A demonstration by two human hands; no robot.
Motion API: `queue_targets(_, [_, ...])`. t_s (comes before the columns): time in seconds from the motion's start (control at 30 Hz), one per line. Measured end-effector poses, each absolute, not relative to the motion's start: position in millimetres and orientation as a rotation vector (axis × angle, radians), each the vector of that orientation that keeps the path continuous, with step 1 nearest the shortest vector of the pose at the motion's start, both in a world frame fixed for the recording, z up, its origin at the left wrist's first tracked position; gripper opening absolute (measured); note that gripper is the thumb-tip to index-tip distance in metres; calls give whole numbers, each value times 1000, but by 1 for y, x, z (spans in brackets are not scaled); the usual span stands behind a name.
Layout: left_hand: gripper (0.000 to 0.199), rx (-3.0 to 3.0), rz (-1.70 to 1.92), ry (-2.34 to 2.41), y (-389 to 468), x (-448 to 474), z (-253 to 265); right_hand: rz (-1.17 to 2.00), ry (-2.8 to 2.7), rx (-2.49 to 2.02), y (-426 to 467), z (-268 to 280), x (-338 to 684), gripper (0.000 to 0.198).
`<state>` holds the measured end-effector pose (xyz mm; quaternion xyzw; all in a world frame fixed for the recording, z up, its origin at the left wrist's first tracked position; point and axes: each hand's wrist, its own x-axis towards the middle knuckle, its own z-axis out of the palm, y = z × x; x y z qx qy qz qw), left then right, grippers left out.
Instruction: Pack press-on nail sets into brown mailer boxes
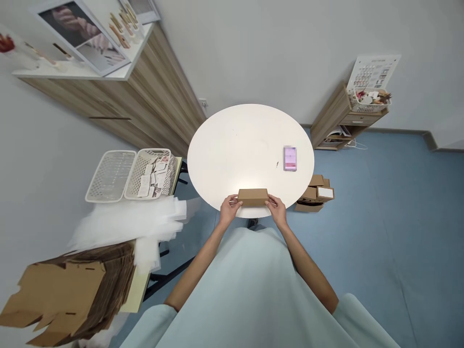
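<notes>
A small closed cardboard box point(253, 197) rests on the white round table point(232, 140) at its near edge, its long side facing me. My left hand point(229, 209) grips the box's left end, fingers behind and thumb in front. At the right end my right hand point(277, 210) holds it the same way. Farther right on the tabletop lies a phone point(290, 158) with a pinkish, blurred-out screen. A tiny dark object point(277, 165) sits just left of the phone; its kind is too small to tell.
Left of the table, a side bench bears white baskets point(112, 176) with printed slips, white foam sheets point(134, 222) and stacked flat cardboard blanks point(61, 295). Folded boxes point(315, 193) are piled low at the right. A wooden cabinet point(155, 72) and a small shelf unit point(337, 116) stand behind.
</notes>
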<state>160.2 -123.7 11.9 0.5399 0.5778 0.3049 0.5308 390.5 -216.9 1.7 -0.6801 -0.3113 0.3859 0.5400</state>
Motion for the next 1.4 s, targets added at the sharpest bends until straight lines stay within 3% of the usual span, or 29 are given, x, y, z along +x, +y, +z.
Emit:
queue_targets(0.1, [51,1213,721,1436,-153,167,0,934,-718,-1626,-241,-9,392,64])
queue_targets(0.3, [31,1270,728,1486,-209,174,-17,962,-849,-1724,-283,-14,402,66])
queue_targets(0.7, [38,1100,616,1228,-337,243,-15,1053,-505,-1753,-449,12,461,69])
queue_targets(0.93, [46,1078,492,1165,-353,296,-15,1026,-285,-1746,-478,3,517,71])
queue_targets(1.13, [36,1098,392,1259,-338,392,-32,1010,-185,-1763,-470,-20,598,67])
queue_targets(1.4, [27,1124,223,1298,-331,588,-55,974,-166,-1824,-465,-38,791,69])
